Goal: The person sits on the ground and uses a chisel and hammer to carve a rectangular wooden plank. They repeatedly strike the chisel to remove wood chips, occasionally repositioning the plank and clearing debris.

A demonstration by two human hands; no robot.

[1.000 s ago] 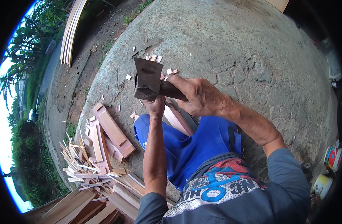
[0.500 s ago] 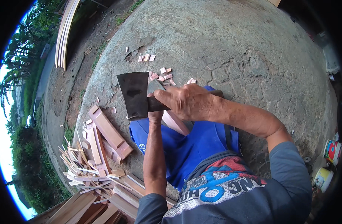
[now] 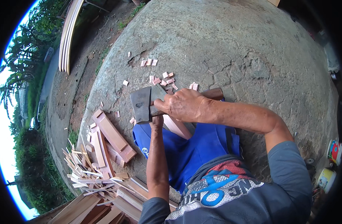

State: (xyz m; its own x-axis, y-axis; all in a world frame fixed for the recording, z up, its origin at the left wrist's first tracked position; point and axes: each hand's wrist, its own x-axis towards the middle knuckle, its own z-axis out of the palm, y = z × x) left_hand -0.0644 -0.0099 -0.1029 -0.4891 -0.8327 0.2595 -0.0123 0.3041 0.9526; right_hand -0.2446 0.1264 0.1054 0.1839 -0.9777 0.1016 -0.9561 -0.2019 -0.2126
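Observation:
My right hand point(image 3: 184, 105) is wrapped round the wooden handle of an axe point(image 3: 140, 106), close behind its dark broad head. The handle's butt sticks out to the right past my wrist. Just below the axe head is my left hand point(image 3: 157, 122), its fingers mostly hidden, so what they hold cannot be made out. A pale pinkish board point(image 3: 178, 127) lies between my legs, in blue shorts, its upper part covered by my right hand. Past my hands shows the corner of a grey flat piece point(image 3: 158, 90). Small wood chips point(image 3: 165, 79) lie scattered beyond it on the concrete.
Cut boards point(image 3: 113, 132) lie to the left, beside a heap of thin wood strips point(image 3: 89, 173). More planks point(image 3: 76, 209) are at the lower left. Long boards point(image 3: 69, 37) stand out at the upper left. Two tubs point(image 3: 324, 179) sit at the right edge on cracked concrete point(image 3: 230, 41).
The axe head has come down and slightly right, nearer my left hand, and more of the handle's butt shows. A chip formerly behind the head is uncovered. The view has shifted slightly.

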